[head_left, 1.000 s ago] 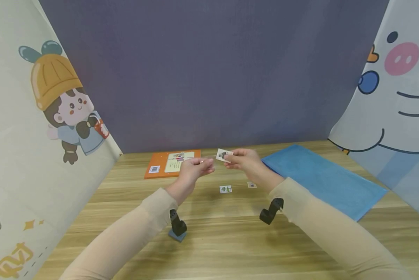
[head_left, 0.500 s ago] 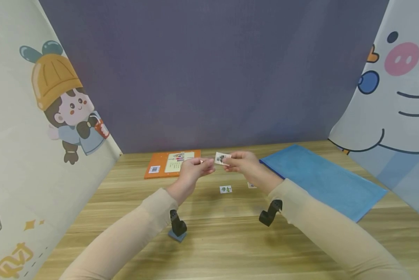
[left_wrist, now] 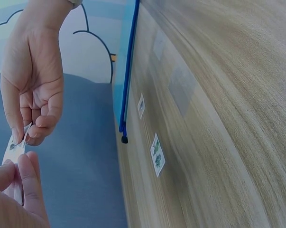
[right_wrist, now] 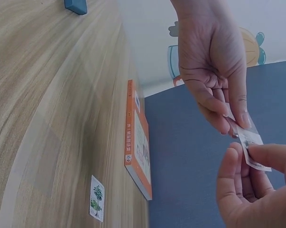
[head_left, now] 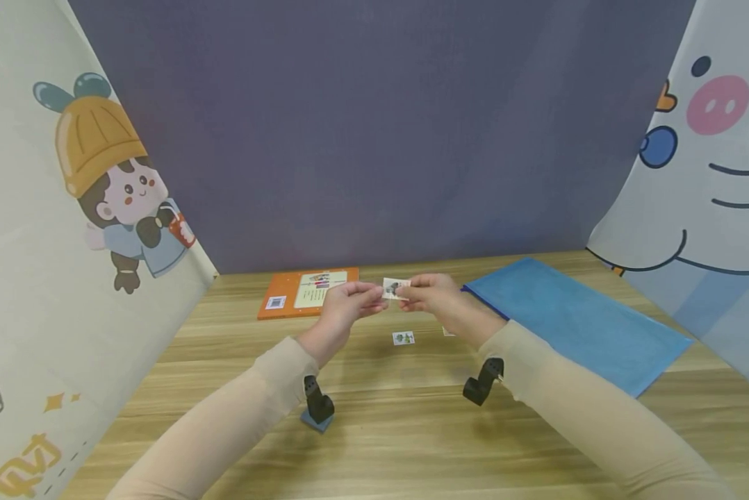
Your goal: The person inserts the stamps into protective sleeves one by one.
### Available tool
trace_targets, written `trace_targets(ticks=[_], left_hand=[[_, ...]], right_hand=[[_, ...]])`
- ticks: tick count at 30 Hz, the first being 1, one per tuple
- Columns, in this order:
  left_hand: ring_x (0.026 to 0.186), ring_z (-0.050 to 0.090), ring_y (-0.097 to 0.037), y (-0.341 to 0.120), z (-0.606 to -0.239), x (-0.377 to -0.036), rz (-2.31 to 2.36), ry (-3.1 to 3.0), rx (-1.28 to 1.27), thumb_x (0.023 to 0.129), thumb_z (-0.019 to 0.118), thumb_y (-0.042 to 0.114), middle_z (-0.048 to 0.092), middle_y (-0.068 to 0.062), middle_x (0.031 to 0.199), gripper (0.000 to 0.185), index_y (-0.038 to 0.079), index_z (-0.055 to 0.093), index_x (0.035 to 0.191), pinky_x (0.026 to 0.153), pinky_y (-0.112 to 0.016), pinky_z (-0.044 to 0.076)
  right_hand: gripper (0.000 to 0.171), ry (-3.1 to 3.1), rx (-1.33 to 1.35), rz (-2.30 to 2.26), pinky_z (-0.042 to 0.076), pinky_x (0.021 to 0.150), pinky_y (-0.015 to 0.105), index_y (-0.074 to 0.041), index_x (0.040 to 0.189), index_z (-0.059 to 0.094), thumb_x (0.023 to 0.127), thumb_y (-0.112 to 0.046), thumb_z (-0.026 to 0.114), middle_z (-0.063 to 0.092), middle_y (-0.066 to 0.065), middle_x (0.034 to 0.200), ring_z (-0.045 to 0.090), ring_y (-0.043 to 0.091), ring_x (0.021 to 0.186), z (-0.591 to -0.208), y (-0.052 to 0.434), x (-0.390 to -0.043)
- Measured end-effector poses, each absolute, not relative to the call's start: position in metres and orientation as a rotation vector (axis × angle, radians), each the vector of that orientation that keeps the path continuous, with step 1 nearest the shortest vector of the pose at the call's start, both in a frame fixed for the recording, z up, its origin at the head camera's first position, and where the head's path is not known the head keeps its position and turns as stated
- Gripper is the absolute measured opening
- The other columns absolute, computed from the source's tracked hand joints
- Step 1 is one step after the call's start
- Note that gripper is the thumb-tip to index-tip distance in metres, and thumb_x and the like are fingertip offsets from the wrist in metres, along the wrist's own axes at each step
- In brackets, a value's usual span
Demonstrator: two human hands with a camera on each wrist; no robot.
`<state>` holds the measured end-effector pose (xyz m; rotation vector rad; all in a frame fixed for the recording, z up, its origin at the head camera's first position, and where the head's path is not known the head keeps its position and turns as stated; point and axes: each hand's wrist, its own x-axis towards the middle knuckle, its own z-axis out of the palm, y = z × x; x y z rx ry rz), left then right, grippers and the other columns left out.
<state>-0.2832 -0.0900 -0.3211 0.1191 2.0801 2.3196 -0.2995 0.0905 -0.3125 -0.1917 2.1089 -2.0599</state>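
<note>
Between finger and thumb, my right hand [head_left: 440, 297] pinches a small white postage stamp [head_left: 394, 288] with a dark picture. My left hand [head_left: 346, 309] pinches a thin, clear plastic piece [right_wrist: 229, 112] that looks like a small sleeve. In the right wrist view the stamp and the clear piece meet and overlap; whether the stamp is inside it I cannot tell. Both hands are raised above the table, fingertips almost touching. Below them lies a stamp with green trees [head_left: 403, 338]. A smaller stamp [left_wrist: 141, 106] lies close by, mostly covered by my right hand in the head view.
An orange book [head_left: 281, 285] lies at the back left. To the right is a blue zip pouch [head_left: 574, 319]. A small blue-grey block [head_left: 317, 421] sits under my left forearm. Faint rectangular patches [left_wrist: 182, 88], perhaps clear film, show on the wooden table [head_left: 387, 444].
My right hand has moved slightly left and down with the stamp, bringing it up against the left fingertips. The left hand has stayed almost still.
</note>
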Motion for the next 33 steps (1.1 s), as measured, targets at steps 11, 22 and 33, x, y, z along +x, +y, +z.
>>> trace_targets(ticks=[11,22,33], left_hand=[[0.077,0.072,-0.017,-0.089,-0.322,-0.285,2.339,2.102,0.068,0.09,0.066,0.002,0.072,-0.02,0.097,0.02,-0.009,0.065,0.107,0.083,-0.035,0.06],[0.069,0.071,-0.013,-0.088,-0.324,-0.286,2.401,2.078,0.041,0.09,0.067,0.006,0.073,-0.008,0.081,0.01,0.001,0.064,0.083,0.079,-0.033,0.061],[0.068,0.071,-0.013,-0.086,-0.325,-0.286,2.436,2.038,0.002,0.09,0.067,0.005,0.073,-0.016,0.089,0.006,-0.001,0.065,0.088,0.075,-0.027,0.061]], right_hand=[[0.022,2.117,-0.142,-2.088,0.06,0.072,0.022,0.011,0.107,0.058,0.09,-0.002,0.065,0.066,0.004,0.08,0.066,0.013,0.072,-0.311,0.094,-0.3],[0.026,2.104,-0.141,-2.144,0.06,0.084,0.031,0.013,0.113,0.055,0.093,-0.003,0.062,0.063,0.01,0.095,0.067,0.012,0.074,-0.305,0.099,-0.299],[0.03,2.062,-0.124,-2.197,0.06,0.076,0.022,0.012,0.116,0.054,0.092,-0.003,0.063,0.062,0.011,0.099,0.067,0.012,0.074,-0.302,0.095,-0.297]])
